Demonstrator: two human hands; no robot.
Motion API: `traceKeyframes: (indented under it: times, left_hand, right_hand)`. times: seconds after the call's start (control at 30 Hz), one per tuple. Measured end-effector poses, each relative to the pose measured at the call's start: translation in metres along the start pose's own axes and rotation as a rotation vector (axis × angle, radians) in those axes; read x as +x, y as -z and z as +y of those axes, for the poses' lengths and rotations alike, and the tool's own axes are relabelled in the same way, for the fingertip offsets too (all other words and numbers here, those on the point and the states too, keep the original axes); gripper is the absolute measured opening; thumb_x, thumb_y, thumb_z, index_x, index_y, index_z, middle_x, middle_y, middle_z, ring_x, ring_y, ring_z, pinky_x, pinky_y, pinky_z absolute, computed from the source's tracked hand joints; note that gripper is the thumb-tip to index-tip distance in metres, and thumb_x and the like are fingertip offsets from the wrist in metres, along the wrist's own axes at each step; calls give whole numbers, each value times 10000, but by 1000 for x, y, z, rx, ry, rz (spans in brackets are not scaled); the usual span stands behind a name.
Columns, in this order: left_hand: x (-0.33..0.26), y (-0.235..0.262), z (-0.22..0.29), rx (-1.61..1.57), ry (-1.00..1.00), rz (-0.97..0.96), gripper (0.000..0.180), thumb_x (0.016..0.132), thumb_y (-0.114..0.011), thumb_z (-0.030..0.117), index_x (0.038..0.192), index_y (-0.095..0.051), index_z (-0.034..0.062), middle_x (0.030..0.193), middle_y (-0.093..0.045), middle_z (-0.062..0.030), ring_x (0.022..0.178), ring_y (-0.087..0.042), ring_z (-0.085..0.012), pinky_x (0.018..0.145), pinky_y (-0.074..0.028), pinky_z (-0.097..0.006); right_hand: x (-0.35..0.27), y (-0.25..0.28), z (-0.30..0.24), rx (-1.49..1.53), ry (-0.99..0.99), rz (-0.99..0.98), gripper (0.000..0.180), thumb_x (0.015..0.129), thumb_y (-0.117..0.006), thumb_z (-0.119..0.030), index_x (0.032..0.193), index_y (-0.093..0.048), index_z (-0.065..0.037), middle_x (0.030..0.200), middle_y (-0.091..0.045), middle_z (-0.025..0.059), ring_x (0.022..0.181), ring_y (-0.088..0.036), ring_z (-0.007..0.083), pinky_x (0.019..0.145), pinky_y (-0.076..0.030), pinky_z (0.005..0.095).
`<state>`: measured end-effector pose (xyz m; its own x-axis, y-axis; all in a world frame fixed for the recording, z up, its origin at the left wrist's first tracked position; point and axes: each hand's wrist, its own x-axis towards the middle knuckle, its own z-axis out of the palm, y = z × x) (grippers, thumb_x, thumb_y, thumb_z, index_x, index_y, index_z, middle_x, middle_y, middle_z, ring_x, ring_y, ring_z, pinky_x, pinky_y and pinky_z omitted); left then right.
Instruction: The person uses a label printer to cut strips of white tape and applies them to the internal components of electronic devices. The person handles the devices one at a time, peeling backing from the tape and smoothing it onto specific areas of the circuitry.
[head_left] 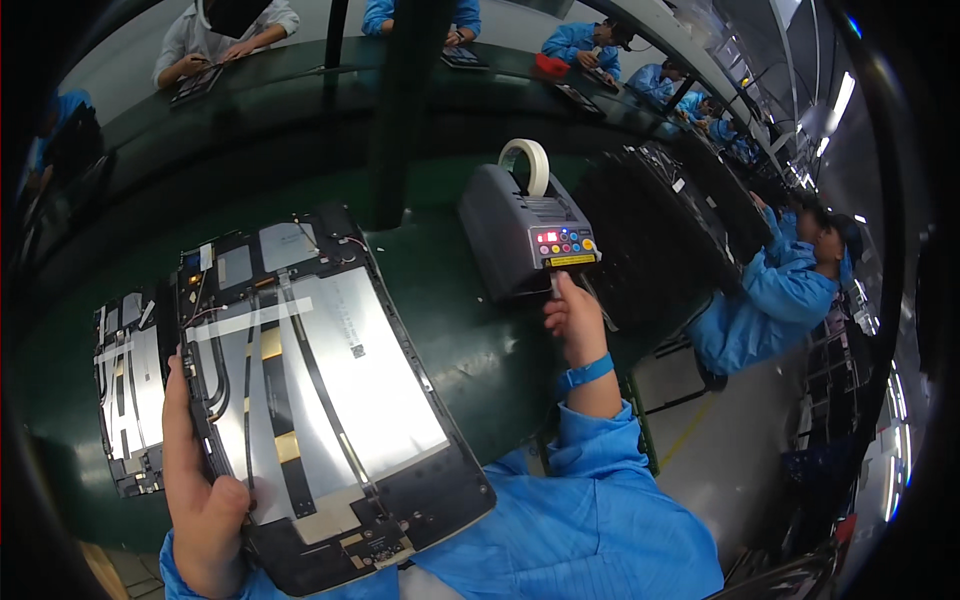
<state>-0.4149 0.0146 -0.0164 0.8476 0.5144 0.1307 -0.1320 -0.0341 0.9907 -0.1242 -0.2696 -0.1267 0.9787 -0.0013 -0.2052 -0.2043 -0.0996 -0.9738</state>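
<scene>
My left hand (pixel 200 490) grips the left edge of an opened tablet (pixel 320 390), thumb resting on its inner face. The tablet shows a large silvery battery, black ribbon cables and a strip of pale tape across its top. My right hand (pixel 572 318) reaches up to the front slot of a grey tape dispenser machine (pixel 520 235), fingertips pinched at the slot just under its coloured button panel. A roll of pale tape (pixel 527 165) sits on top of the machine. Whether a tape piece is between the fingers cannot be told.
A second opened tablet (pixel 128 395) lies on the dark green bench (pixel 470 350) left of the held one. A black post (pixel 400 110) rises behind. Stacked dark trays (pixel 660 220) stand to the right. People in blue coats work at the right and at the far bench.
</scene>
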Motion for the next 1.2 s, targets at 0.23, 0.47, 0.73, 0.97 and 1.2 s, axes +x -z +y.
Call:
traceKeyframes:
  times: [0.23,0.47,0.73,0.97,1.2]
  left_hand:
    - [1,16,-6,47,37,-44,1024,753,-654,515,1428,-151,-67,1423,-308,-198,1302,-344,-259,1075,-253,-357]
    - [5,11,-12,-16,-23,-34,1036,735,-655,524,1421,-161,-74,1402,-321,-198,1283,-368,-263,1064,-274,-360]
    - [7,13,-15,-15,-28,-29,1049,725,-654,546,1416,-168,-75,1375,-340,-200,1269,-380,-270,1054,-291,-377]
    - [9,12,-17,-27,-44,-23,1049,721,-656,556,1409,-180,-78,1369,-343,-208,1264,-385,-272,1052,-293,-375]
    - [8,13,-14,-59,-31,-38,1032,726,-656,551,1404,-201,-80,1377,-327,-199,1277,-364,-278,1058,-280,-376]
  right_hand:
    - [17,19,14,227,-161,-72,426,883,-546,-474,891,-557,-48,695,-589,55,503,-550,139,419,-391,226]
    - [24,19,27,364,-180,-183,266,911,-549,-333,876,-597,-74,702,-599,37,559,-565,146,480,-423,244]
    - [15,10,31,516,-102,-128,184,898,-536,-263,807,-544,-104,679,-522,28,564,-508,149,498,-391,265]
    - [1,9,29,610,-68,-270,327,918,-479,-383,868,-564,-71,718,-563,63,578,-541,174,508,-417,272]
    - [-2,10,6,240,110,-147,240,892,-566,-245,915,-604,-9,744,-614,72,589,-579,153,513,-444,247]
